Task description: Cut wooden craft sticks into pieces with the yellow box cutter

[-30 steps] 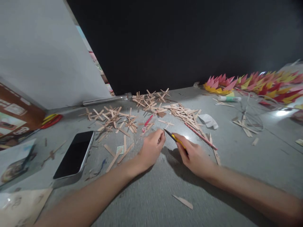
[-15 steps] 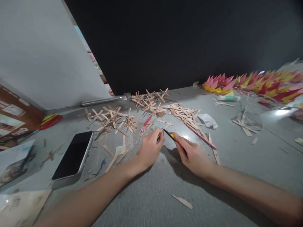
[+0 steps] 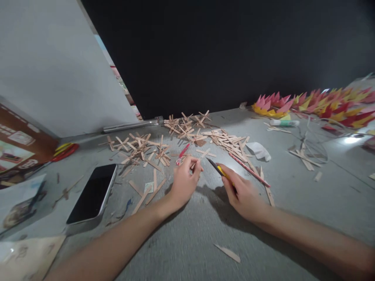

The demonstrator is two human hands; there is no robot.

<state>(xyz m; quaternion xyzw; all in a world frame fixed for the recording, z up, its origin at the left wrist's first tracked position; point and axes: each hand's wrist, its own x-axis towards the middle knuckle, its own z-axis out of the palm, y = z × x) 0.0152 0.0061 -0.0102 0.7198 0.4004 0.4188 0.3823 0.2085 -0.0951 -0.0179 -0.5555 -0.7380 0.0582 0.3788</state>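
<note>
My left hand (image 3: 185,177) is closed in a pinch around what looks like a small wooden stick, mostly hidden by the fingers. My right hand (image 3: 244,193) grips a yellow and black utility knife (image 3: 220,169), its dark blade pointing up and left toward the left hand. A gap separates the blade tip from the left fingers. Just beyond the hands lie a red pen-like item (image 3: 184,150) and a pile of flat wooden sticks (image 3: 227,141). A pointed sliver of wood (image 3: 228,253) rests on the table nearer to me.
Crossed-stick pieces (image 3: 140,146) are heaped at the back left. A phone (image 3: 93,194) lies left of my left arm. To the right are a striped red stick (image 3: 249,169), crumpled white paper (image 3: 259,151), a glue stick (image 3: 284,123) and pink and yellow folded-paper pieces (image 3: 272,105).
The knife has drawn back slightly to the right, away from the left hand. My left hand has tilted and its fingers have shifted a little.
</note>
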